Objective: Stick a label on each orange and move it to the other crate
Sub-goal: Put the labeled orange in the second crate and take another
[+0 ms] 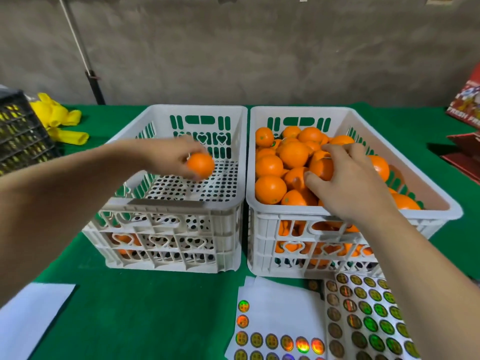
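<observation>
While your left hand [179,158] is gripping an orange [200,165] above the left crate [171,203], whose floor beneath is lying mostly bare, your right hand [348,178] is curling round another orange [322,168] atop the full right crate [350,211].

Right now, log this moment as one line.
left hand: holds orange over left crate | right hand: grips orange in right crate

Both arms reach forward — left hand [179,158] and right hand [348,178], fingers curled.
</observation>
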